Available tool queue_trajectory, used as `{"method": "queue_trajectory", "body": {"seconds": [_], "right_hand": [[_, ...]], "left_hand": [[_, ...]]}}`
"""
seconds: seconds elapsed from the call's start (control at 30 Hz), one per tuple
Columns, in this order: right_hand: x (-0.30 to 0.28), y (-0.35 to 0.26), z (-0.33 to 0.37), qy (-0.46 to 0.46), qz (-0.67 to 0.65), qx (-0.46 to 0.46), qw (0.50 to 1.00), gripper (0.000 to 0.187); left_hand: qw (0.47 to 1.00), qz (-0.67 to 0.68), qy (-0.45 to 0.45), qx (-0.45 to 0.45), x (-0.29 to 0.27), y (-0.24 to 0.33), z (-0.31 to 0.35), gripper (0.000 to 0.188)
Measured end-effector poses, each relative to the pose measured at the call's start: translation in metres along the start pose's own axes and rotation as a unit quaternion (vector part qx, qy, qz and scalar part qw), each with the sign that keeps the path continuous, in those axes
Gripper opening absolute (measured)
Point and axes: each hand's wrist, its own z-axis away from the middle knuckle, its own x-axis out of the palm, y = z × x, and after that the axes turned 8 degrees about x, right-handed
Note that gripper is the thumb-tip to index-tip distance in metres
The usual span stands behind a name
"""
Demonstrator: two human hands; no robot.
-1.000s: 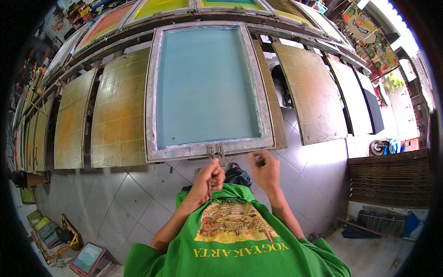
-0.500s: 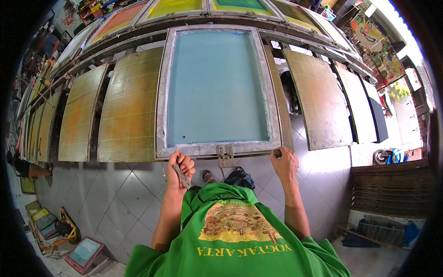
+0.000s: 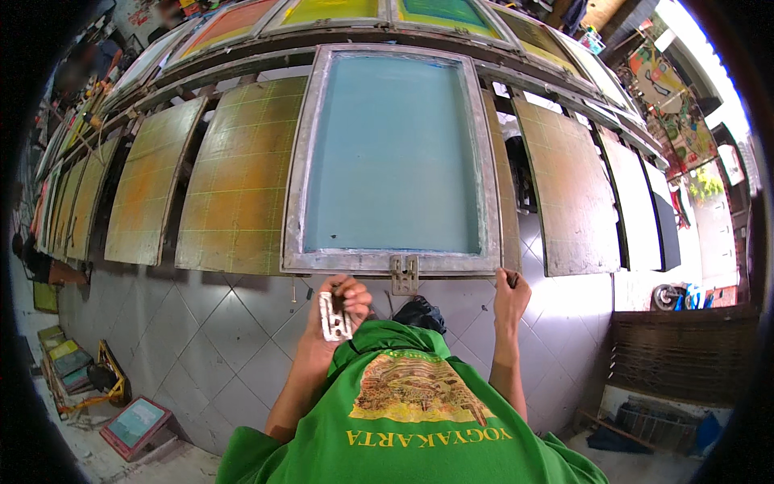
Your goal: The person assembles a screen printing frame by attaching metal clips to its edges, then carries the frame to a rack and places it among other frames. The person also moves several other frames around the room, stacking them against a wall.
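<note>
In front of me lies a screen printing frame (image 3: 294, 194) with a pale blue mesh, on a printing board whose edge shows along its right side. A slotted metal bracket (image 3: 405, 277) is fixed at the middle of the frame's near edge. My left hand (image 3: 348, 292) is closed around a second slotted metal plate (image 3: 334, 321), just below the frame's near left part. At the frame's near right corner my right hand (image 3: 510, 300) has its fingers pinched together. What those fingers hold, if anything, is hidden.
Tan printing boards (image 3: 242, 177) with green grid lines stand to the left, and more boards (image 3: 568, 185) to the right. Behind is a row of coloured screens (image 3: 322, 10). A slatted brown panel (image 3: 681, 343) is at the right. A small red-framed screen (image 3: 135, 427) lies lower left.
My left hand has turned, so the metal plate now shows its slotted face, and has moved right. My right hand has shifted slightly right and down. The whole view has shifted a little.
</note>
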Motion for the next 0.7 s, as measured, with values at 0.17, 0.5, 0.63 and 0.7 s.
{"method": "queue_trajectory", "body": {"seconds": [0.17, 0.5, 0.63, 0.7], "right_hand": [[0.01, -0.061, 0.045, -0.121, 0.015, -0.076, 0.99, 0.023], [0.026, -0.143, 0.137, -0.402, 0.111, -0.394, 0.819, 0.031], [0.015, -0.157, 0.133, -0.418, 0.101, -0.28, 0.858, 0.035], [0.008, -0.151, 0.124, -0.402, 0.107, -0.238, 0.878, 0.039]], "left_hand": [[0.996, -0.042, 0.04, -0.062, -0.008, -0.025, -0.006, 0.034], [0.989, -0.129, 0.069, -0.021, -0.022, -0.019, 0.002, 0.027], [0.967, -0.19, 0.128, 0.112, -0.01, 0.018, 0.021, 0.034], [0.891, -0.359, 0.149, 0.237, 0.001, 0.068, 0.029, 0.038]]}}
